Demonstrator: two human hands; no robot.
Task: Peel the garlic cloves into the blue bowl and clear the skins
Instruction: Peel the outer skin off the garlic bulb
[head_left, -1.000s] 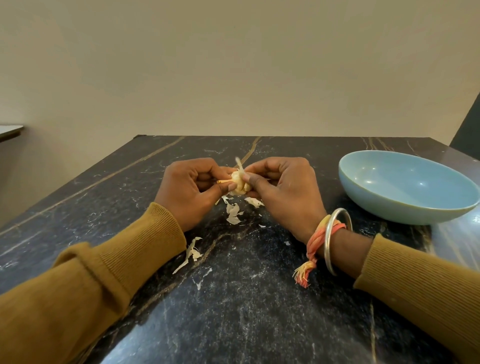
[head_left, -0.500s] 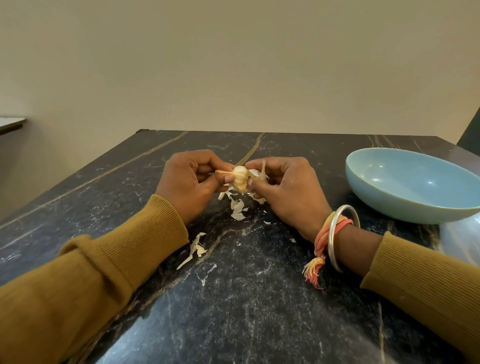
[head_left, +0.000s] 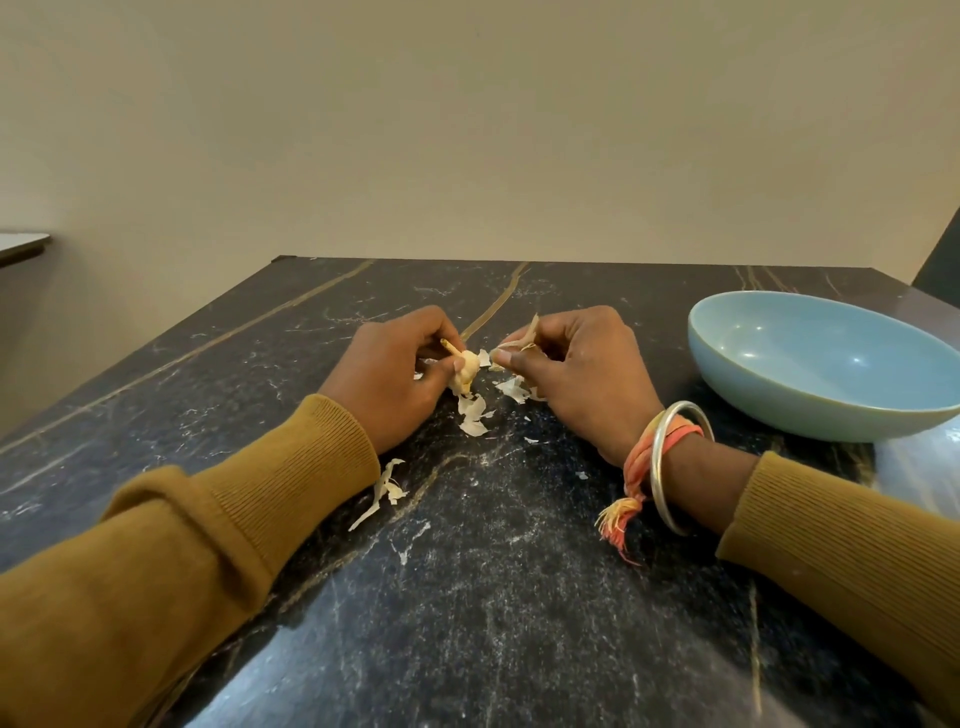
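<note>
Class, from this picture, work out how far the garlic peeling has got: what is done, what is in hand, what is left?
Done: loose skins lie on the table. In hand: the left hand holds the garlic while the right hand pinches a torn strip of skin. Left: the blue bowl holds no cloves, and the skins are uncleared.

Quick scan: nothing to read in shot. No text, label, brand or nos. on the blue bowl (head_left: 810, 410) or the worktop (head_left: 519, 597).
</note>
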